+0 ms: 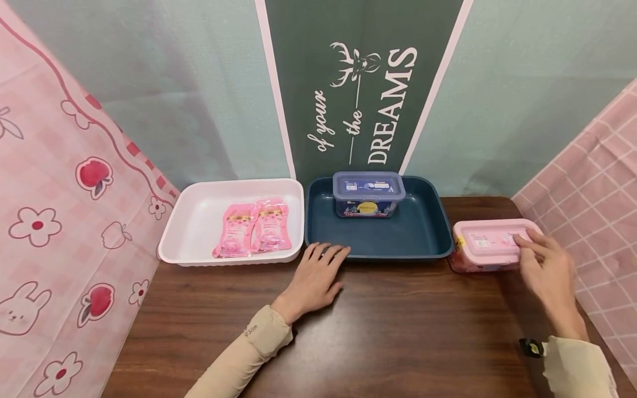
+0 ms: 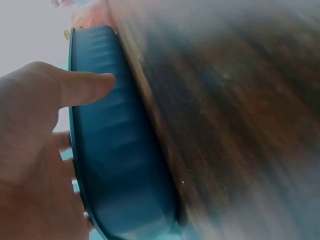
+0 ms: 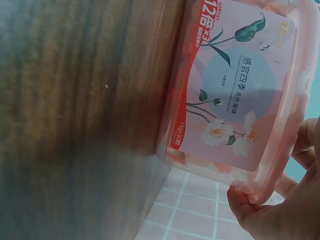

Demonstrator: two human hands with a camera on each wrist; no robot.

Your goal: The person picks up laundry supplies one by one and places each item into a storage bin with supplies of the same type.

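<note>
A pink box of laundry pods (image 1: 492, 243) stands at the right on the table, its flowered label facing the right wrist view. My right hand (image 1: 549, 271) holds the right end of its lid, thumb (image 3: 242, 205) at the lid's corner. A dark blue tray (image 1: 378, 243) sits in the middle, with a blue lidded box (image 1: 368, 193) at its back. My left hand (image 1: 313, 279) rests its fingers over the tray's front left rim, while its thumb (image 2: 92, 87) points across the outer wall. In the left wrist view the fingertips are partly hidden behind the rim.
To the left stands a white tray (image 1: 191, 221) holding two pink pouches (image 1: 252, 228). Brown wooden table (image 1: 388, 331) lies in front of the trays. A green cloth (image 1: 219, 83) hangs behind, and pink patterned cloths (image 1: 50, 182) hang at the sides.
</note>
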